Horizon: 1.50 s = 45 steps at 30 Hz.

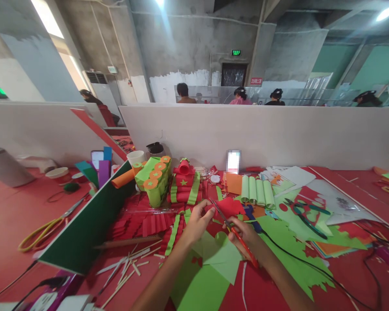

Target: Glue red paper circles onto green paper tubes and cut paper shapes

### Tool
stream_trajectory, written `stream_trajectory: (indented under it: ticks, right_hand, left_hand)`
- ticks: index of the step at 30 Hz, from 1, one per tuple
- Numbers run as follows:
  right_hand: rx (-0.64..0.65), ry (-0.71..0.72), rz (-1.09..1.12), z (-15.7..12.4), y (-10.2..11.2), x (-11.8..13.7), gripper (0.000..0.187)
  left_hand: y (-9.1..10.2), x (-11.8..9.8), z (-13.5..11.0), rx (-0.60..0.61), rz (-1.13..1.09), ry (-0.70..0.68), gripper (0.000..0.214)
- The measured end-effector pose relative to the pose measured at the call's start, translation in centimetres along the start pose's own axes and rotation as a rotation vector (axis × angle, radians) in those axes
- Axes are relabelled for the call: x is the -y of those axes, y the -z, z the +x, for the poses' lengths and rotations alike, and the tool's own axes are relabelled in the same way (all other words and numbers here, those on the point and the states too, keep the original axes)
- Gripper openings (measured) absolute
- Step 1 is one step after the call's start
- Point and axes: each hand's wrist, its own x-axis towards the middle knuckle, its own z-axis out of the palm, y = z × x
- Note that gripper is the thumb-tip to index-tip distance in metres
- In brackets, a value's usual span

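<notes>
Red table (6,220), grey concrete wall (188,43) behind; the left hand (199,218) pinches red paper (230,207), the right hand (244,235) grips scissors (243,246), seemingly touching the sheet.

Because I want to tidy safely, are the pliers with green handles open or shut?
Open: the pliers have their two handles spread apart.

Red table (6,203) with scattered wooden sticks (136,269), yellow-handled scissors (64,217), green paper sheets (201,285) and a dark green board (81,231)

The left fingers (208,214) hold red paper (229,207) while the right fingers (237,222) grip scissors (241,242) against it, above green sheets (197,283).
</notes>
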Motion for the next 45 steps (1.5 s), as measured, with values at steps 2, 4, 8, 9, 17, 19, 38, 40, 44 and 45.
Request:
stream_trajectory:
  ticks: [2, 4, 8, 9, 17, 19, 38, 40, 44, 45]
  right_hand:
    - [0.004, -0.005, 0.008, -0.1, 0.1, 0.1, 0.057]
    - [0.013, 0.000, 0.011, -0.2, 0.1, 0.2, 0.057]
    - [0.014, 0.036, -0.019, -0.3, 0.2, 0.3, 0.055]
    - [0.010, 0.043, -0.028, -0.3, 0.2, 0.2, 0.054]
    - [-0.006, -0.003, -0.020, 0.3, 0.2, -1.5, 0.050]
    - [-0.009, -0.029, -0.010, 0.3, 0.1, -1.3, 0.048]
    - [-0.191, -0.051, 0.210, 0.6, -1.3, -3.5, 0.066]
    - [-0.196, -0.049, 0.197, 0.6, -1.5, -3.3, 0.066]
    - [-0.201, -0.011, 0.162, 0.6, -1.8, -2.9, 0.066]
    - [-0.202, 0.004, 0.155, 0.6, -1.9, -2.7, 0.065]
  left_hand:
    - [0.2, 0.0, 0.0, 0.014, 0.036, 0.005, 0.024]
    - [0.4, -0.1, 0.0, 0.027, 0.065, 0.004, 0.025]
    - [0.6, -0.4, 0.0, 0.052, 0.106, -0.001, 0.027]
    - [0.6, -0.5, 0.0, 0.051, 0.114, -0.002, 0.027]
    - [0.5, -1.3, 0.0, 0.042, 0.114, -0.012, 0.029]
    - [0.5, -1.3, -0.1, 0.033, 0.121, 0.003, 0.031]
    - [-1.9, -2.1, -2.1, -0.090, -0.004, -0.106, 0.032]
    - [-2.2, -2.1, -2.3, -0.054, 0.007, -0.106, 0.029]
    - [-3.1, -1.7, -2.5, -0.033, -0.070, -0.047, 0.031]
    - [-3.4, -1.6, -2.5, -0.037, -0.095, -0.024, 0.033]
